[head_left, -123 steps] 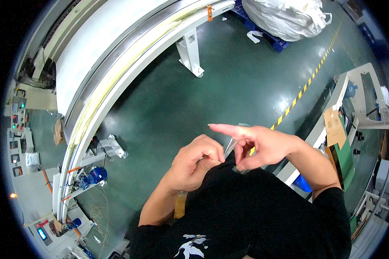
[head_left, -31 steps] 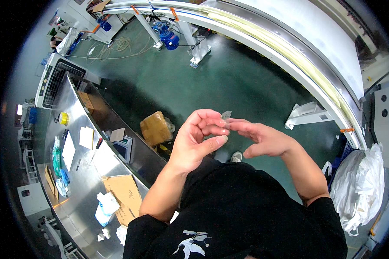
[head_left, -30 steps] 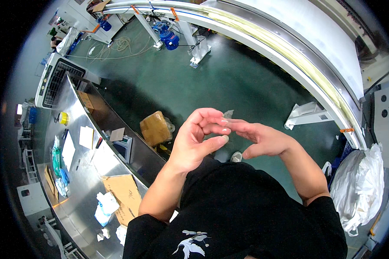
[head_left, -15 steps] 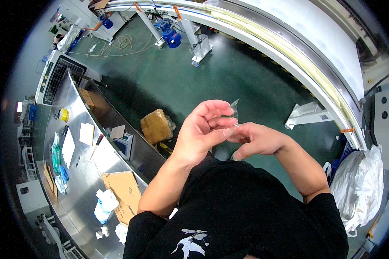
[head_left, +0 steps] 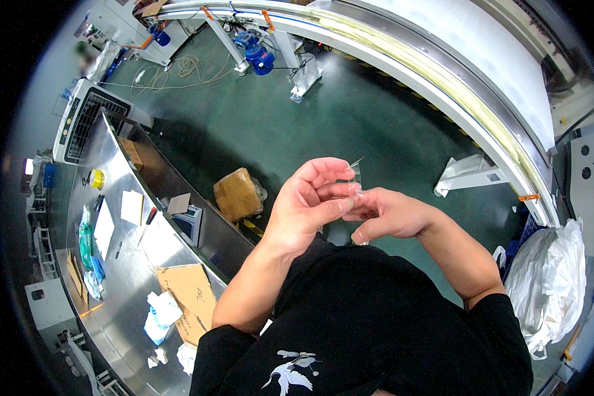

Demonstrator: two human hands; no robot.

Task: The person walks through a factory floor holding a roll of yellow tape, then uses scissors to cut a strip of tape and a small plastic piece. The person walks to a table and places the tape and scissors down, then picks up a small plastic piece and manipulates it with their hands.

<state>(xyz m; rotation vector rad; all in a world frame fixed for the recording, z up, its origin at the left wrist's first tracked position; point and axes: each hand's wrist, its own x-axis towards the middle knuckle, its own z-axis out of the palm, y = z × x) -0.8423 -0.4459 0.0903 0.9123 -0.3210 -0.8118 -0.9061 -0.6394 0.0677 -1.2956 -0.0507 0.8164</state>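
Pinching small clear plastic strip (head_left: 355,175) upright betw. both hands' fingers (head_left: 336,191); left hand (head_left: 307,211) nearer, right hand (head_left: 389,214) just beside.

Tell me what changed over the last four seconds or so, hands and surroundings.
The view swung round: the long steel workbench and brown wrapped parcel now lie to the person's left, and the white bulging sack sits at lower right. The left hand and right hand closed together, fingers meeting. Both hands stay pinched on the small clear plastic piece before the chest.
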